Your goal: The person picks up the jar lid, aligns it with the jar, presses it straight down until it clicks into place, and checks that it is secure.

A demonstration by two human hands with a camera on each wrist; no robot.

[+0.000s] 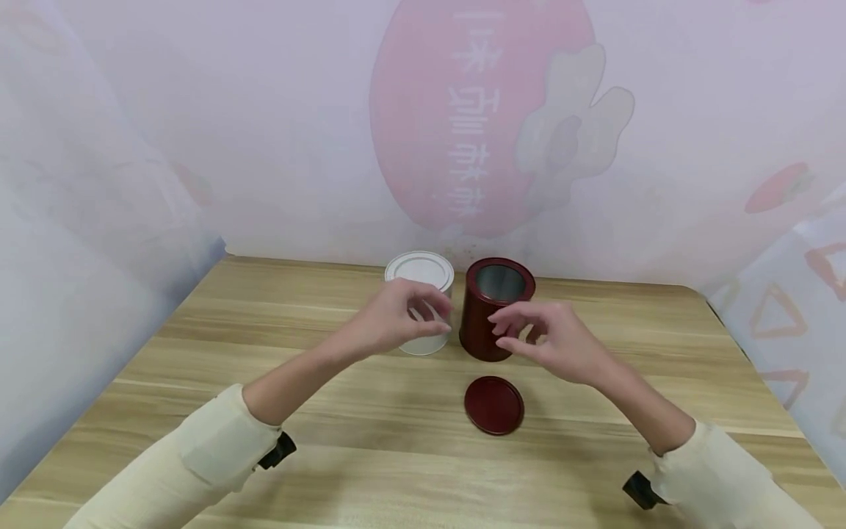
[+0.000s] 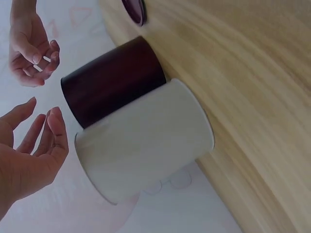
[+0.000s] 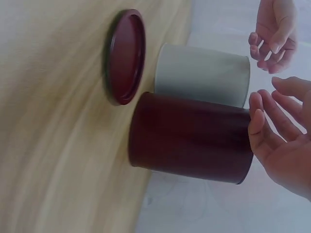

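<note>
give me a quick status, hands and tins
Left hand open, by the lidded white tin. Right hand open, at the open dark red tin. Red lid flat on table, nothing blocking.

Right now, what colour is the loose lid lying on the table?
Dark red, matching the open tin behind it. The lid shows best in the head view.

Head view: from above and behind both forearms, facing forward and down over the desk (image 1: pixel 370 411) toward a printed backdrop; middle distance. Left wrist view: close, rolled sideways, beside the white tin (image 2: pixel 146 141). Right wrist view: close, rolled sideways, beside the dark red tin (image 3: pixel 189 138). Shared by all three: both tins, the red lid (image 3: pixel 125 56), desk surface
</note>
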